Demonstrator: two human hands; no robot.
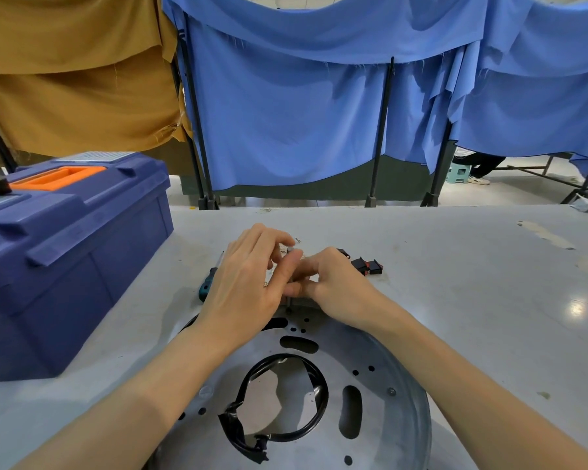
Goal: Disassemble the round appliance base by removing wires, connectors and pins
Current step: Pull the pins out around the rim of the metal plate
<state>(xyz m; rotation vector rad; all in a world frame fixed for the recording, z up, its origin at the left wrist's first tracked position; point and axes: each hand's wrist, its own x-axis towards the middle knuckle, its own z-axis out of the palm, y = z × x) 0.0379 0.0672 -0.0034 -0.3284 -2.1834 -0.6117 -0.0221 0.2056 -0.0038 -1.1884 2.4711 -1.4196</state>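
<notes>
Two hands are meeting over the far rim of the round appliance base (370, 354), which is lying on the desk (455, 283) closest to me. I am reading the left hand (248, 279) as pinching a small metal piece (290, 249) between its fingers (279, 238) and thumb, just above that far rim. The right hand (336, 283) is curling its fingers tight against the left thumb; I cannot tell what, if anything, it is gripping. A thin pin (288, 304) is standing upright at the base's far rim, directly beneath both hands.

Risks, in my judgement: the piece is tiny and is being held by a light pinch alone, so a slip could be sending it among the loose bits beyond the base or down through one of the base's slots. Pulling off-axis is risking a bent pin. Nothing is bracing the base, so a hard tug could be shoving it toward the screwdriver (207, 283) lying just left of its far rim or the black connectors (367, 266) just beyond its far right. The black wire (286, 401) is looping around the base's central opening, not yet removed, and could be snagging.

Hidden: knuckles are covering the contact between hands and pin, so I cannot say whether the pinched piece and the pin are one part. The frame is cutting off the base's near edge, and both forearms are covering parts of its rim.
</notes>
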